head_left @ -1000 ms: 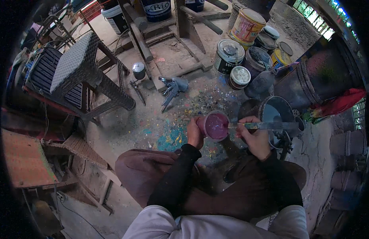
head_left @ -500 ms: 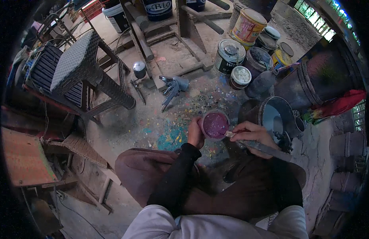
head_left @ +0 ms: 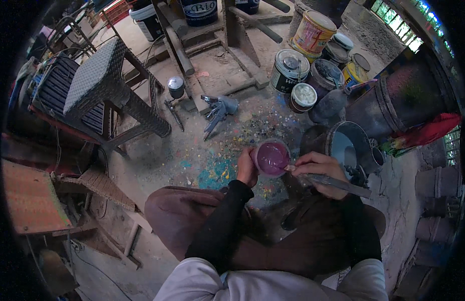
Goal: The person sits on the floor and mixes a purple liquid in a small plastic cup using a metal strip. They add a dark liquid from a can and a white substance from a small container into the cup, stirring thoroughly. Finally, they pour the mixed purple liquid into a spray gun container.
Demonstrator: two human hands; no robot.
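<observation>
My left hand (head_left: pixel 248 167) is wrapped round the left side of a small clear cup (head_left: pixel 258 171). Purple paint (head_left: pixel 272 156) fills much of it. In my right hand (head_left: pixel 320 173) is a flat stirring stick (head_left: pixel 337 184), pinched between thumb and fingers. Its lower end dips into the paint at the cup's right side, and its long end slants down to the right over my wrist. Ahead of the cup a metal spray gun (head_left: pixel 218 114) lies on the paint-spotted floor. Close by my right hand stands a dark bucket of bluish-grey liquid (head_left: pixel 343 149).
Paint cans and tubs (head_left: pixel 290 70) crowd the far right, with a small tub of white stuff (head_left: pixel 303 95) in front. A grey woven stool (head_left: pixel 99 75) stands at the left. A metal cup (head_left: pixel 175 86) and a thin rod (head_left: pixel 174 115) lie near the spray gun. A red cloth (head_left: pixel 433 131) hangs at the right.
The stick has turned slightly in the paint, and its outer end has shifted a little to the right. My left hand and the cup stay almost in place.
</observation>
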